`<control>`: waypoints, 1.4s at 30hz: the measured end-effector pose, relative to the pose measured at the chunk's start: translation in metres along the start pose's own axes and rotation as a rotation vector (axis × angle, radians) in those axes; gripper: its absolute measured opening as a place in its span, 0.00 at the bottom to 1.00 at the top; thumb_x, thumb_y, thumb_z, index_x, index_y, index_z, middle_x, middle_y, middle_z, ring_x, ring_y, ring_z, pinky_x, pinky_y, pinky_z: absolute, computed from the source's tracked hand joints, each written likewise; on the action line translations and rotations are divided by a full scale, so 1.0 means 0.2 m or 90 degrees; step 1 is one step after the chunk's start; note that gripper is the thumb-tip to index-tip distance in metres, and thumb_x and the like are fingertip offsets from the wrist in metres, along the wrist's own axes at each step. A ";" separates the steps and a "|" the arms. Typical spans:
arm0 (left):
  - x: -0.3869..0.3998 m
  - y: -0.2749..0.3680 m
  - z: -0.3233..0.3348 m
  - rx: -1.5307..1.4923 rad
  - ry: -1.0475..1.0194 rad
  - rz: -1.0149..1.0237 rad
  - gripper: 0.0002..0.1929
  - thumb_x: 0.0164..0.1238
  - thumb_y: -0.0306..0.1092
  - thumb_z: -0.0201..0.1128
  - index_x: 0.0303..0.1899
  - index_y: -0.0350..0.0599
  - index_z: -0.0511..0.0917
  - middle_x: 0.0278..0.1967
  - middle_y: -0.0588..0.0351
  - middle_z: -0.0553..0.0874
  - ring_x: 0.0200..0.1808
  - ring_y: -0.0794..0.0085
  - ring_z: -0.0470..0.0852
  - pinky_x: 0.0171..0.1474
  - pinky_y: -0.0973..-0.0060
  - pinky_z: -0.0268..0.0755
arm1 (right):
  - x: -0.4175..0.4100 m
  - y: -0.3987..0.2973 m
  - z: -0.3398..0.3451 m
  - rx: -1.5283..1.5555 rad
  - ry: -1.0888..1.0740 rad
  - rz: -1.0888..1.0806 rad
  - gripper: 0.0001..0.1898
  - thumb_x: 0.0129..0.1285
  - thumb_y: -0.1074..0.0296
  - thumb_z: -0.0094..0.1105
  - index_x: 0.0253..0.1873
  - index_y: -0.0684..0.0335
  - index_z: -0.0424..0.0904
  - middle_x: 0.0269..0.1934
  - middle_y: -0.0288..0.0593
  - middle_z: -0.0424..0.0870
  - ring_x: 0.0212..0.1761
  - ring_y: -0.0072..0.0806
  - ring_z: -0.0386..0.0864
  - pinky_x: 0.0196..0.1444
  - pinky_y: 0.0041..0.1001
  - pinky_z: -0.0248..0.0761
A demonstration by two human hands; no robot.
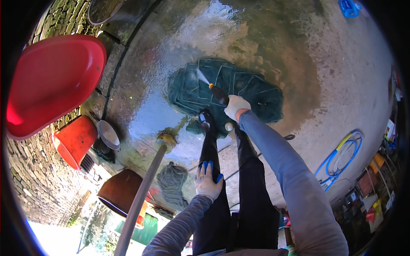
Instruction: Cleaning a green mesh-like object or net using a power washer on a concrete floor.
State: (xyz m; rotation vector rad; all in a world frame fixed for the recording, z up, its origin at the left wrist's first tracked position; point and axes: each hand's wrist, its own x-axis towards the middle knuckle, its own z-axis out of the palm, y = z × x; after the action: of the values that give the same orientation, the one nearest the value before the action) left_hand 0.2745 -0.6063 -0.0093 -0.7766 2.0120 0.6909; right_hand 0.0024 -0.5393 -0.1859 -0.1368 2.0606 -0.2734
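In a white glove, my right hand (237, 105) grips a dark spray nozzle (219, 94) with an orange tip. A white water jet (202, 76) leaves the tip and strikes a dark green net (246, 86) with pale straight lines across it. The net lies spread on the wet concrete floor (137, 86). My left hand (207, 182), in a white glove with blue fingertips, rests with fingers apart on my left leg and holds nothing. My boot (206, 120) stands at the near edge of the net. A pale round object (229, 126) lies near my other foot.
Left stand a large red plastic tub (57, 80), an orange bucket (77, 140), a metal pan (108, 134) and a brown basin (120, 192). A pole (144, 192) rises left of my legs. A blue hose coil (339, 160) lies right, a blue jug (349, 8) far right.
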 end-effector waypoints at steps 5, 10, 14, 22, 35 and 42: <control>0.03 0.00 -0.05 -0.028 -0.010 -0.011 0.41 0.65 0.50 0.67 0.77 0.47 0.61 0.76 0.41 0.63 0.77 0.43 0.59 0.78 0.52 0.51 | 0.05 0.14 -0.01 0.062 0.072 0.081 0.14 0.61 0.63 0.60 0.50 0.56 0.86 0.51 0.53 0.88 0.57 0.50 0.84 0.60 0.42 0.77; 0.03 -0.01 -0.10 -0.030 -0.036 -0.020 0.41 0.66 0.51 0.66 0.77 0.46 0.61 0.77 0.41 0.62 0.78 0.44 0.57 0.78 0.50 0.49 | -0.10 0.14 0.06 0.025 0.029 0.060 0.14 0.59 0.65 0.62 0.50 0.55 0.85 0.49 0.53 0.88 0.55 0.50 0.85 0.59 0.43 0.77; 0.04 -0.03 -0.12 -0.039 -0.045 -0.031 0.42 0.66 0.52 0.65 0.77 0.45 0.60 0.77 0.41 0.61 0.79 0.44 0.56 0.78 0.49 0.48 | -0.18 0.01 0.38 -0.090 -0.066 -0.033 0.16 0.59 0.61 0.65 0.51 0.56 0.84 0.49 0.53 0.88 0.55 0.51 0.85 0.57 0.44 0.78; 0.03 -0.08 -0.12 -0.052 -0.036 -0.034 0.41 0.67 0.51 0.65 0.77 0.45 0.60 0.77 0.41 0.62 0.79 0.45 0.57 0.78 0.51 0.50 | -0.20 -0.06 0.43 -0.087 -0.043 0.035 0.16 0.62 0.63 0.62 0.54 0.57 0.81 0.51 0.49 0.88 0.56 0.46 0.85 0.57 0.40 0.78; 0.02 -0.16 -0.09 -0.081 -0.031 -0.034 0.42 0.67 0.52 0.65 0.77 0.45 0.59 0.78 0.41 0.61 0.78 0.43 0.56 0.78 0.50 0.50 | -0.30 -0.06 0.56 -0.071 -0.087 0.113 0.18 0.63 0.64 0.60 0.57 0.60 0.82 0.53 0.56 0.86 0.59 0.50 0.83 0.61 0.42 0.76; 0.02 -0.21 -0.11 -0.105 -0.005 -0.014 0.42 0.65 0.50 0.67 0.76 0.43 0.60 0.74 0.35 0.65 0.76 0.39 0.59 0.77 0.50 0.52 | -0.38 0.23 0.59 -0.150 -0.118 0.092 0.15 0.63 0.61 0.59 0.53 0.57 0.85 0.53 0.53 0.87 0.57 0.49 0.85 0.59 0.44 0.77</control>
State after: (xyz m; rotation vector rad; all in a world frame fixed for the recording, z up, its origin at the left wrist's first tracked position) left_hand 0.2930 -0.6498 -0.0094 -0.8900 1.9539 0.8536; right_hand 0.1420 -0.4950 -0.1878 -0.1505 1.9010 0.0708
